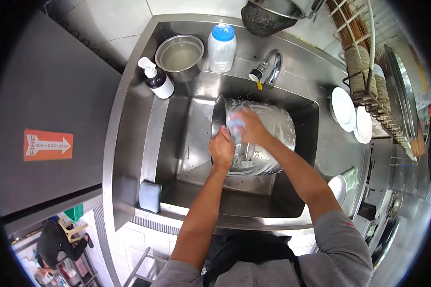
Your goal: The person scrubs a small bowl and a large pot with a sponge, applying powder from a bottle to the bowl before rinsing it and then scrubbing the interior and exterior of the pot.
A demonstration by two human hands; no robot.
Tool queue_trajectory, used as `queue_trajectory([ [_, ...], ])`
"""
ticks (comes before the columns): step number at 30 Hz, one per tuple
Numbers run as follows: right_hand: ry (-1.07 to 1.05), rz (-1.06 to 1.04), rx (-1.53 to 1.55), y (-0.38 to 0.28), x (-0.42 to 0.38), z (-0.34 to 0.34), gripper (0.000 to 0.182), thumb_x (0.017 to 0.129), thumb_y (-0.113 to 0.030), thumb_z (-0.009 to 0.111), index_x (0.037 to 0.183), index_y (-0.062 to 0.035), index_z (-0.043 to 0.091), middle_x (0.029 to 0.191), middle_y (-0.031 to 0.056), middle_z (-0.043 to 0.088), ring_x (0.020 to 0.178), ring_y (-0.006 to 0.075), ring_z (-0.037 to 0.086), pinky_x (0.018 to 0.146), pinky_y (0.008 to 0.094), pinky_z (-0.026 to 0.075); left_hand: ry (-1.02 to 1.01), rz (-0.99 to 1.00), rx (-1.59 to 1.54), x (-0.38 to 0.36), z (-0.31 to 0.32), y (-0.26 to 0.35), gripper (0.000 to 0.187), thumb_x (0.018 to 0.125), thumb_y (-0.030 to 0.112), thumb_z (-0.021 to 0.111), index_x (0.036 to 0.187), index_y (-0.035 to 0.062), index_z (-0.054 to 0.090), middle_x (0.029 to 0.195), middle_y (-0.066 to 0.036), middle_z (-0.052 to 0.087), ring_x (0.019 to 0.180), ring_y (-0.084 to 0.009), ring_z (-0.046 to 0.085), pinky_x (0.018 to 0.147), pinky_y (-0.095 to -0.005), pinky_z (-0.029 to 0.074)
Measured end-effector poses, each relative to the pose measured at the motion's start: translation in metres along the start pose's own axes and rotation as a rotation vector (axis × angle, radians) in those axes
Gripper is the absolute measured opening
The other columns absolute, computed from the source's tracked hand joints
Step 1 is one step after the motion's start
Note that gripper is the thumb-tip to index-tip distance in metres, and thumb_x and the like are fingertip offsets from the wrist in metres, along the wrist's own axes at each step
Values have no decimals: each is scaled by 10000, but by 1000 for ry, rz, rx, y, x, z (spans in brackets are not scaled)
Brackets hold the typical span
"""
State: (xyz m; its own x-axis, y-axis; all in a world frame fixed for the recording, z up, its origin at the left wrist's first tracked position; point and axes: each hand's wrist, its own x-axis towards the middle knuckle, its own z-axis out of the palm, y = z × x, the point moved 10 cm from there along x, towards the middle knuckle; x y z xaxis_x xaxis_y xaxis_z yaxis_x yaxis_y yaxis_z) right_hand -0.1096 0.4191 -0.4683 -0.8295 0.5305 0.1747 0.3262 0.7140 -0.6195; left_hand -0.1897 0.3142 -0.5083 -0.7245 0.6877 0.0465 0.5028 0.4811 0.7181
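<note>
A large metal pot [280,124] lies tipped on its side in the steel sink [189,138], streaked with white suds. Closed on the pot's rim at its left is my left hand [221,149]. My right hand [249,125], smeared by motion, is at the pot's mouth just above my left hand. It grips a pale bluish sponge [236,123], too blurred for its edges to show. Parts of the rim are hidden behind both hands.
Above the sink is a faucet [273,69]. Along the back left stand a blue-capped plastic bottle [222,50], a metal pot of cloudy liquid [179,57] and a pump bottle [158,82]. Another sponge [150,196] rests at front left. White plates [343,109] lie right, beside a wire rack [368,91].
</note>
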Motion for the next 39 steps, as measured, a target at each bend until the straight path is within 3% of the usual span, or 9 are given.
queue_trajectory([
  [5,131,356,15,51,18,14,378,810,-177,636,1150,-71,510,1135,179,529,1074,368,516,951,478,396,31,7,29,-5,-8,6,417,972,277,383,797,16,657,695,-236,630,639,-435,614,615,-513,493],
  [9,32,-44,-191,-3,-17,17,394,843,-196,591,1195,-59,477,1263,178,493,1184,348,479,940,565,362,1,-10,47,-18,-6,-3,375,968,261,403,818,30,657,690,-237,624,637,-436,609,603,-513,485],
  [13,-51,562,6,105,-8,13,384,850,-202,564,1202,-82,473,1282,168,493,1203,361,466,963,537,356,53,55,-62,-32,-16,6,331,953,295,472,773,54,611,650,-234,601,610,-444,586,568,-523,457],
  [17,117,-77,-276,31,-79,-7,340,865,-226,555,1169,-88,491,1220,141,533,1180,348,485,978,554,341,0,8,-6,-40,-5,-14,359,940,323,503,714,47,539,621,-225,585,585,-444,574,538,-517,441],
  [23,143,728,-281,143,-144,-51,403,859,-203,573,1234,-94,471,1294,151,473,1246,330,426,1022,588,287,-26,34,-61,-51,-7,-20,344,943,290,506,714,35,532,616,-239,575,594,-455,567,536,-525,435],
  [27,9,149,-285,4,-78,15,388,852,-256,577,1220,-159,506,1311,106,476,1277,306,400,1013,613,300,-29,74,-68,-54,-13,-16,352,959,269,487,732,3,531,602,-253,548,600,-464,552,542,-507,421],
  [34,-178,676,-546,79,-123,-38,346,794,-316,641,1127,-236,589,1364,63,417,1322,326,329,1002,621,320,-27,144,-42,-73,-16,-67,332,955,253,496,750,-1,558,602,-250,551,593,-464,551,536,-506,422],
  [37,-467,345,-717,-3,-79,61,462,852,-329,586,1275,-176,480,1378,123,379,1347,375,271,1032,650,246,-82,135,-131,-75,-13,-83,380,958,289,483,739,-9,572,608,-258,552,601,-470,545,561,-513,421],
  [39,-78,259,-404,-43,-65,77,537,854,-341,587,1318,-125,423,1381,157,367,1372,404,218,1042,680,180,-153,91,-193,-71,-13,-94,427,958,327,474,718,-11,577,621,-270,554,617,-475,544,593,-528,423],
])
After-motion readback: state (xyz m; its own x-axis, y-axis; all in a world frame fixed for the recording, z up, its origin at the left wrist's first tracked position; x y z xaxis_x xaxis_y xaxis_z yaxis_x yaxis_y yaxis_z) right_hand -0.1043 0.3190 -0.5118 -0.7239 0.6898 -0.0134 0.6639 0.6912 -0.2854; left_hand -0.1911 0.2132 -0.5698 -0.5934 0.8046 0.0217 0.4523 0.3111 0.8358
